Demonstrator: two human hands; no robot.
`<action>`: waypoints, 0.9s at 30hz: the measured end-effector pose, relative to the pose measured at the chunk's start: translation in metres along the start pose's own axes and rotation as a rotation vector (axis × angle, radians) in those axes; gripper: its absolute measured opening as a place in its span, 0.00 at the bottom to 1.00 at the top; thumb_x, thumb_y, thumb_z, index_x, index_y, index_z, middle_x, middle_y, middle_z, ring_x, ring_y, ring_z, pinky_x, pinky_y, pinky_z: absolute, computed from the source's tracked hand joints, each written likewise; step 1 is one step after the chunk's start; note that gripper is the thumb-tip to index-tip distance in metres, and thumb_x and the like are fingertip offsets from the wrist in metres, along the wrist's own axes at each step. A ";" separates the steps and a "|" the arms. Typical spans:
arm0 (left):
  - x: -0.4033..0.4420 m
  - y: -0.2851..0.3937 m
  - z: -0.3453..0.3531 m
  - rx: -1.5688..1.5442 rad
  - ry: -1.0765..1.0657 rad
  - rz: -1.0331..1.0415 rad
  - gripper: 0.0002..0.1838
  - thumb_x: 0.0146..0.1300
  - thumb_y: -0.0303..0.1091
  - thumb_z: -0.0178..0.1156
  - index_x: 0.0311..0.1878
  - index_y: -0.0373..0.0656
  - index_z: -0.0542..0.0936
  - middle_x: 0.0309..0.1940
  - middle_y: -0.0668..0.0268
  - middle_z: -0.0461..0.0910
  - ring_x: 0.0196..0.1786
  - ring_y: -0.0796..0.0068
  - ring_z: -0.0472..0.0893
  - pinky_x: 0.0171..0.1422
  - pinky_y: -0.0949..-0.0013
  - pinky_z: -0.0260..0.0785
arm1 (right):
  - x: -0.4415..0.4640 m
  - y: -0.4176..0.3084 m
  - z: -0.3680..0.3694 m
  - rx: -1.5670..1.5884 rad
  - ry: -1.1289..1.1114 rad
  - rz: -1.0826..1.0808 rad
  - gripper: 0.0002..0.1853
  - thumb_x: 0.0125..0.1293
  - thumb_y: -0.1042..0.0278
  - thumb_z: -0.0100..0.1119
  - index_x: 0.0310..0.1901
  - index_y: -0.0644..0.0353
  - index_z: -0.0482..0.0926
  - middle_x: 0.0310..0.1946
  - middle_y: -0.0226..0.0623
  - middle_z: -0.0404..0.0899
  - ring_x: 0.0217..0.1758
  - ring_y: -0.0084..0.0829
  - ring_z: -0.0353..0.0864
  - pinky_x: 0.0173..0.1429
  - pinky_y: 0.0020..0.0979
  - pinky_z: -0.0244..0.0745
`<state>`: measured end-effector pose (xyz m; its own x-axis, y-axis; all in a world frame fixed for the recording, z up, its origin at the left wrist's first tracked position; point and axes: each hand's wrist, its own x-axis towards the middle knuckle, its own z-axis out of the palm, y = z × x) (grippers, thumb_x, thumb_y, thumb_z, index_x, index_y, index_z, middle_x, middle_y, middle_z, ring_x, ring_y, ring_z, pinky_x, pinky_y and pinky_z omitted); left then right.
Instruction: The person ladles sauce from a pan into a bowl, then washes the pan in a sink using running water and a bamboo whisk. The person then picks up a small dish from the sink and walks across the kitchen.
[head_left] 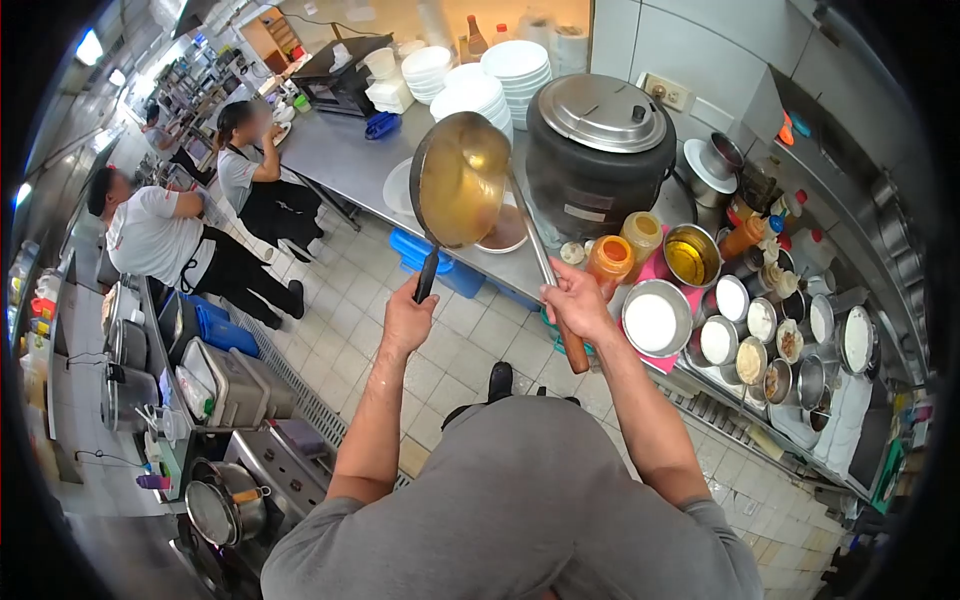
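Head view: the left hand (410, 318) is closed around the black handle of a pan (460, 190), and the right hand (582, 303) grips a ladle (541, 245) near its wooden end. The pan is raised and steeply tilted, its glossy inside showing; the ladle's shaft runs up beside its rim, and the bowl cannot be made out. Partly behind the pan, on the counter (372, 160), lies a plate (512, 236) of brown food. Beyond stand stacked dishes (470, 95) and a black kettle (598, 150). Near the right hand are two squeeze bottles (611, 262), a pot of yellow liquid (692, 254) and a pot of white contents (657, 318).

Likely faults: with the pan so steep, any liquid left in it could drip over the plate's edge; a slackened left grip could let it swing into the dishes; a wide sweep of the right forearm could topple a bottle or jolt the open pots.
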<state>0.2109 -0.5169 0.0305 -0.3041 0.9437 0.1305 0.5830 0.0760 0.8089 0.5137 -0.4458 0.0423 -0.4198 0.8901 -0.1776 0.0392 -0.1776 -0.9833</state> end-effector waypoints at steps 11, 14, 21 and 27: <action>0.006 0.009 -0.004 -0.024 -0.090 -0.201 0.25 0.64 0.26 0.65 0.66 0.39 0.77 0.31 0.64 0.80 0.35 0.73 0.77 0.46 0.67 0.72 | -0.066 0.002 -0.016 -0.474 -0.023 -0.266 0.34 0.62 0.74 0.61 0.72 0.59 0.70 0.38 0.56 0.84 0.38 0.41 0.86 0.48 0.37 0.79; 0.004 0.027 -0.005 -0.065 -0.103 -0.232 0.25 0.64 0.25 0.64 0.66 0.39 0.78 0.26 0.70 0.74 0.30 0.77 0.73 0.38 0.69 0.69 | -0.061 -0.012 -0.008 -0.485 0.031 -0.241 0.31 0.62 0.75 0.59 0.70 0.60 0.72 0.39 0.56 0.85 0.41 0.48 0.87 0.48 0.37 0.79; 0.020 0.001 -0.019 -0.053 -0.189 -0.185 0.25 0.64 0.24 0.63 0.66 0.39 0.77 0.27 0.72 0.74 0.30 0.80 0.72 0.36 0.71 0.67 | -0.006 -0.001 0.015 -0.756 0.311 -0.453 0.32 0.62 0.73 0.59 0.70 0.63 0.68 0.35 0.57 0.83 0.40 0.56 0.84 0.47 0.51 0.78; 0.063 -0.037 -0.053 -0.059 -0.286 -0.098 0.20 0.65 0.25 0.63 0.61 0.37 0.79 0.30 0.70 0.75 0.33 0.77 0.71 0.42 0.70 0.68 | -0.021 0.034 0.058 -0.482 0.308 -0.163 0.32 0.60 0.74 0.60 0.69 0.66 0.71 0.43 0.60 0.84 0.44 0.52 0.86 0.52 0.41 0.80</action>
<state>0.1300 -0.4777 0.0390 -0.1274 0.9858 -0.1092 0.5138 0.1598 0.8429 0.4713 -0.4952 0.0149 -0.1755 0.9835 0.0450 0.4342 0.1183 -0.8930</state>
